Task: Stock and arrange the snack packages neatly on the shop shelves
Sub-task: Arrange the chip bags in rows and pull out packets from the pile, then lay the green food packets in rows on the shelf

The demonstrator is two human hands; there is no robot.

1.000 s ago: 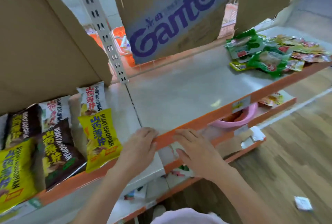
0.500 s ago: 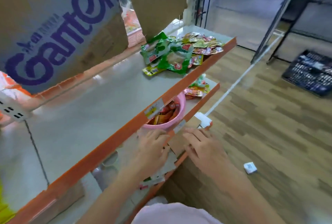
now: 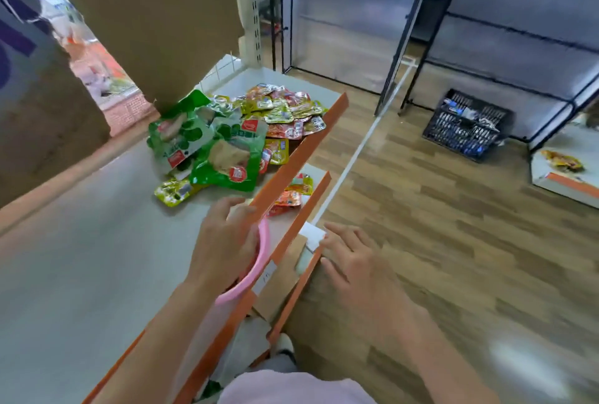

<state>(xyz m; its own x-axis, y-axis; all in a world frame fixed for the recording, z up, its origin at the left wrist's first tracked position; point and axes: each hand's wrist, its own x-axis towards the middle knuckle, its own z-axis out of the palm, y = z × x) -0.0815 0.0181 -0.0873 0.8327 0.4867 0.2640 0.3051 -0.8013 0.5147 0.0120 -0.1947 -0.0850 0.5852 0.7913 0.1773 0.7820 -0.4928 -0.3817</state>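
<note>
Wood-look plank floor (image 3: pixel 453 241) takes up most of what I see on the right, with a white strip (image 3: pixel 353 157) running across it. There's a dark plastic crate (image 3: pixel 466 130) sitting on the floor by a black metal rack (image 3: pixel 411 24) backed with shiny grey panels. Big brown cardboard sheet (image 3: pixel 155 21) stands up at the back, another cardboard box with purple lettering (image 3: pixel 29 86) on the left. A pink plastic basin (image 3: pixel 256 261) pokes out at the edge below me.
</note>
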